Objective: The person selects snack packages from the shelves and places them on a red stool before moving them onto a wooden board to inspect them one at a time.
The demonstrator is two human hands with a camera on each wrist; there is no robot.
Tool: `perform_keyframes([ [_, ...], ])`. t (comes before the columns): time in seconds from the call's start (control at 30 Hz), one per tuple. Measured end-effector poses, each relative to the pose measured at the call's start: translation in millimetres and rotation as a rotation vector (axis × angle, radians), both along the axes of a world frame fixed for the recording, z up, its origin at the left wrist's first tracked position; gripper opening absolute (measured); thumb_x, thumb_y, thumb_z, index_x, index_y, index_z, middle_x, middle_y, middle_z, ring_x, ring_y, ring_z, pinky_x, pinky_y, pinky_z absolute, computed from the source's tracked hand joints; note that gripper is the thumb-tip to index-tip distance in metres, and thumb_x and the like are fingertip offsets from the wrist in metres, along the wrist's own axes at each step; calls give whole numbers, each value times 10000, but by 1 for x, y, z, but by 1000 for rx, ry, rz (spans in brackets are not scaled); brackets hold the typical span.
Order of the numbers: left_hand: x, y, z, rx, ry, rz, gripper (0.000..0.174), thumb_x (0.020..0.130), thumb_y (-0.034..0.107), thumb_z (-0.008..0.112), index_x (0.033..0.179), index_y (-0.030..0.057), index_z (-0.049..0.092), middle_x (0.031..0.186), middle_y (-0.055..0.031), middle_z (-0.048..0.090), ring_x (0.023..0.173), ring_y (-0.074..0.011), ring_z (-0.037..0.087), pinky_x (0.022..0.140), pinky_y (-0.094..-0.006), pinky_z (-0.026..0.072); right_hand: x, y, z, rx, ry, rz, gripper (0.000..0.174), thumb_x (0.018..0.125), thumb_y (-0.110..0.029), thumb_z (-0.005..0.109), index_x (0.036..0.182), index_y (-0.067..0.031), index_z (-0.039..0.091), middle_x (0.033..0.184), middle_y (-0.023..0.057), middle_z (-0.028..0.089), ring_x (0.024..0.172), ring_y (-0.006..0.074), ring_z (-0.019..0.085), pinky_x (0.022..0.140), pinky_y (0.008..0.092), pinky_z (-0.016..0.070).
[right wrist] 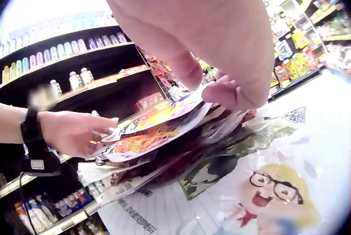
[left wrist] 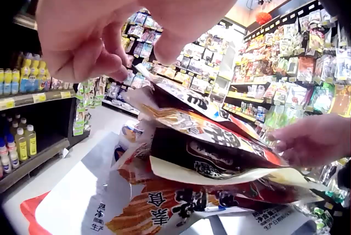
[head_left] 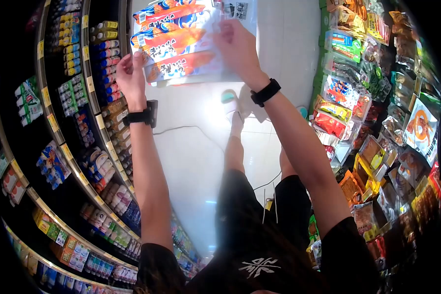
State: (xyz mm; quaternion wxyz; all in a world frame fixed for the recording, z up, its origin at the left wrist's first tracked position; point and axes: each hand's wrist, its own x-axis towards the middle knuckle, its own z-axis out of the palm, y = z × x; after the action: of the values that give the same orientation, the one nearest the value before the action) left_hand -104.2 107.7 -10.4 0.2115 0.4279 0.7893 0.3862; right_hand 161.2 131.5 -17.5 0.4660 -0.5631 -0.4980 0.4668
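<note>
A fanned stack of flat food packets [head_left: 179, 44], orange and white on top, lies over larger white bags [right wrist: 290, 152], one printed with a cartoon face in glasses. My right hand [head_left: 237, 51] pinches the stack's right edge between thumb and fingers, as the right wrist view [right wrist: 203, 37] also shows. My left hand [head_left: 131, 81] is beside the left edge, fingers loosely bent; in the left wrist view [left wrist: 137, 21] a gap stands between thumb and fingers, above the packets [left wrist: 214, 136]. Darker packets lie lower in the stack. What supports the bags is hidden.
Shelves of bottles and cartons [head_left: 73, 147] run along the left. Hanging and stacked packaged snacks [head_left: 372, 147] line the right. Below is a pale tiled floor [head_left: 191, 161] with a thin cable across it and the person's legs and feet.
</note>
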Motion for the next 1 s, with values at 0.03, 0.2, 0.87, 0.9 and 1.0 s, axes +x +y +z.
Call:
perform_keyframes([
  [0.03, 5, -2, 4, 39, 11, 14, 443, 861, 308, 703, 1101, -39, 568, 896, -36, 613, 753, -71, 544, 673, -208, 448, 4, -2, 4, -24, 36, -15, 273, 808, -113, 667, 1031, -7, 551, 768, 85, 616, 667, 165, 615, 613, 297, 500],
  [0.2, 30, -24, 17, 200, -6, 56, 476, 848, 302, 717, 1123, -28, 515, 868, -28, 528, 703, -82, 444, 623, -215, 395, 35, -29, 3, -77, -30, -59, 223, 824, -102, 653, 1009, -14, 565, 745, 76, 592, 638, 153, 589, 603, 304, 491],
  [0.87, 396, -266, -13, -863, -23, -1084, 323, 901, 332, 577, 1124, 99, 580, 896, -68, 677, 712, -276, 646, 674, -395, 503, 310, -444, -100, -564, -307, -393, 220, 852, -161, 648, 1025, -35, 599, 747, 86, 622, 650, 169, 603, 608, 278, 489],
  [0.9, 391, -279, -23, -888, 32, -1137, 324, 900, 333, 579, 1123, 97, 580, 885, -69, 679, 699, -276, 649, 667, -395, 503, 323, -470, -111, -594, -187, -453, 212, 853, -164, 645, 1009, -28, 597, 720, 89, 617, 646, 178, 604, 615, 286, 491],
  [1.0, 405, -301, -55, -938, 120, -1217, 322, 906, 328, 574, 1119, 87, 577, 886, -85, 677, 696, -262, 648, 662, -375, 504, 348, -525, -161, -791, -320, -480, 249, 841, -204, 656, 1005, -25, 600, 710, 109, 629, 657, 214, 622, 637, 331, 503],
])
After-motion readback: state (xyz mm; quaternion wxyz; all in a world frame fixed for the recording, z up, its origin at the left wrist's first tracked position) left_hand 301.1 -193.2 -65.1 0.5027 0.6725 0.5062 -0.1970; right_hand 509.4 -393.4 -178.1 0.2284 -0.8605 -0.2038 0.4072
